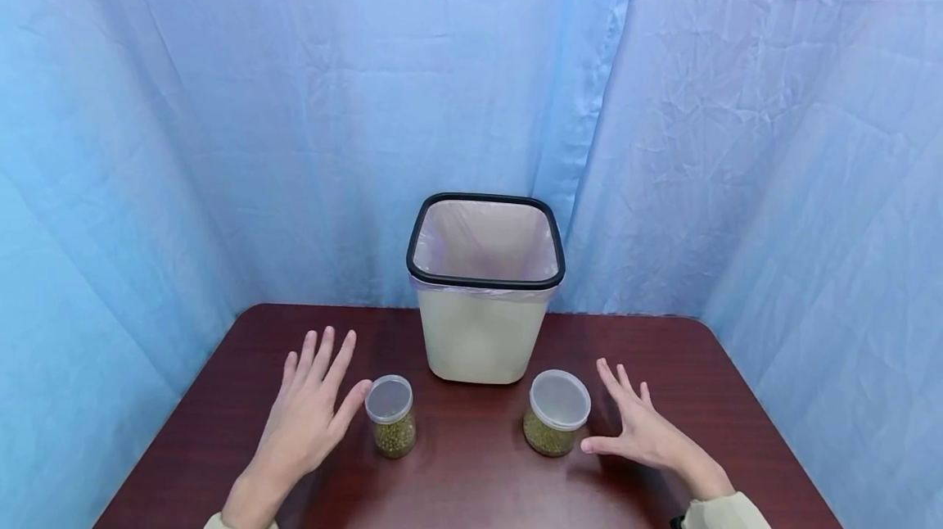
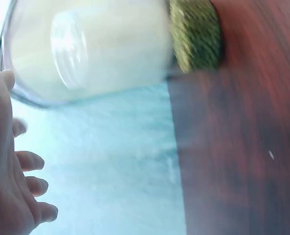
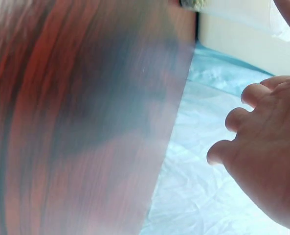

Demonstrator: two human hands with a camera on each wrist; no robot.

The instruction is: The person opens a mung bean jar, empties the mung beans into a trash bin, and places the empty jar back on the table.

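Two clear jars with whitish lids stand upright on the table, each partly filled with small green beans. The narrower jar (image 1: 394, 431) is on the left and the wider jar (image 1: 549, 431) on the right. My left hand (image 1: 305, 422) hovers beside the narrower jar, fingers spread, its thumb tip right at the lid's edge in the head view. To the right of the wider jar, my right hand (image 1: 648, 435) holds nothing, its thumb pointing toward that jar. In the left wrist view the beans (image 2: 196, 36) show through the jar wall, blurred.
Behind the jars stands a cream trash bin (image 1: 479, 336) with a black rim and a thin liner bag inside. The dark red wooden table (image 1: 457, 488) has rounded back corners. Blue curtains (image 1: 331, 119) hang around the back and sides.
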